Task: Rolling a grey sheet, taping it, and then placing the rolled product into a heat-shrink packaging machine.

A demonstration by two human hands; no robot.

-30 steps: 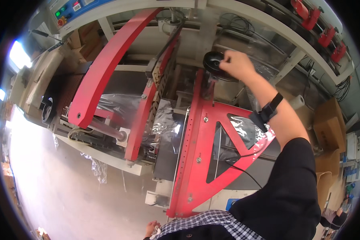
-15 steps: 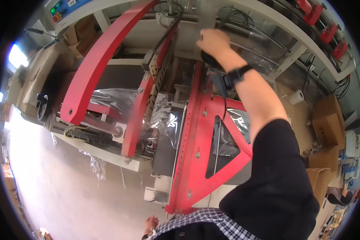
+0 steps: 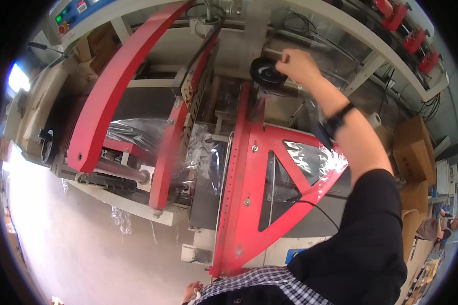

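Note:
At the far side of the red machine frame, my right hand (image 3: 297, 65) is closed at the right edge of a black handwheel (image 3: 267, 72). Its fingers are curled; the exact part gripped is hidden behind them. Below the wheel stands the red triangular bracket (image 3: 249, 218), with cut-out windows. Clear film (image 3: 333, 160) lies by its right-hand window. Near the lower edge, my left hand (image 3: 192, 291) hangs beside the checked apron, away from the machine. Its fingers are loosely bent and apart, and I see nothing in them.
A curved red arm (image 3: 114, 89) and a second red bar (image 3: 165, 168) cross the machine on the left. A black cable (image 3: 320, 208) loops over the bracket. Cardboard boxes (image 3: 412, 152) stand at the right. A person (image 3: 435, 229) is at the far right.
My right hand has moved right and slightly nearer around the handwheel, whose face is now uncovered. The cable and film have shifted to the right. My left hand stays low.

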